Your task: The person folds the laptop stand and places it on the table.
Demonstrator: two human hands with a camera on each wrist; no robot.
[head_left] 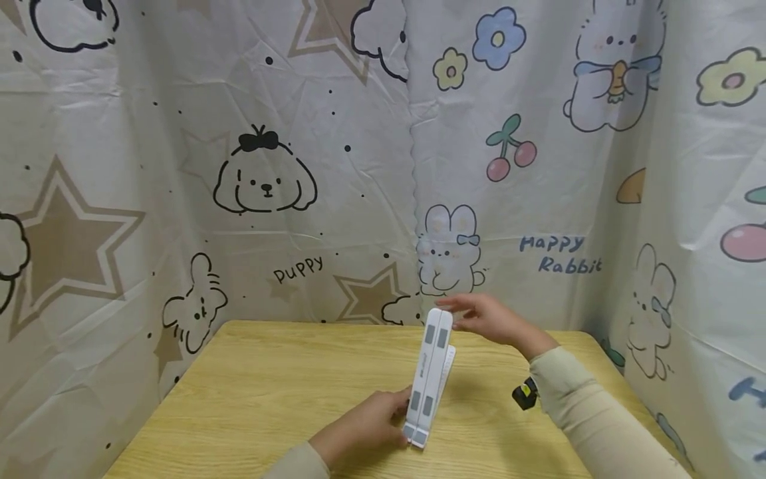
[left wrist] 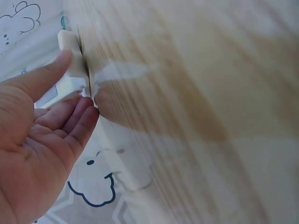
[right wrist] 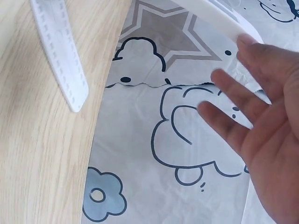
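The white stand [head_left: 429, 372] is tipped up on end over the desk [head_left: 269, 386], the left hand [head_left: 376, 418] gripping its lower end between thumb and curled fingers. The right hand [head_left: 487, 319], fingers loosely spread, only touches the top. The stand looks partly unfolded: one notched leg [right wrist: 65, 60] stands away, while the two long bars [head_left: 418, 382] (seen side by side) aren't yet spread.

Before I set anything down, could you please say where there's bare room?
The table is barest between its left edge and the white stand, beyond the left hand. A smaller bare patch lies between the stand and the black object. It is crowded around the stand, with the right hand at its top.
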